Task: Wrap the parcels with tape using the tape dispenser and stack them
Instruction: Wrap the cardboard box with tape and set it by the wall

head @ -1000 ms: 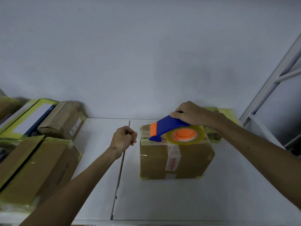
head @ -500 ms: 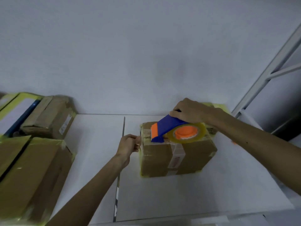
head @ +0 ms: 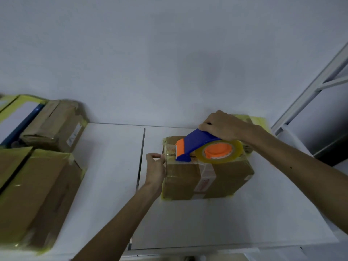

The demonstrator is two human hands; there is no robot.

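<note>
right grip (head: 224, 125) closed round blue-and-orange plastic tape dispenser (head: 199, 141) atop brown cardboard parcel (head: 188, 181); left grip (head: 155, 166) pinching parcel's upper left edge.

Single head view — looks forward-down over white table (head: 216, 223), close above both forearms; wall behind.

approx 6 parcels (head: 205, 178) (head: 258, 119) (head: 37, 194) (head: 11, 162) (head: 54, 125) (head: 17, 112), 1 tape dispenser (head: 197, 142), 2 hands (head: 155, 169) (head: 222, 125)

text: none legible | parcel (head: 226, 178) front: white label (head: 204, 182) with red print, too blurred to read | far-left box (head: 54, 125): white sticker (head: 72, 135), perhaps printed, too small to tell
</note>
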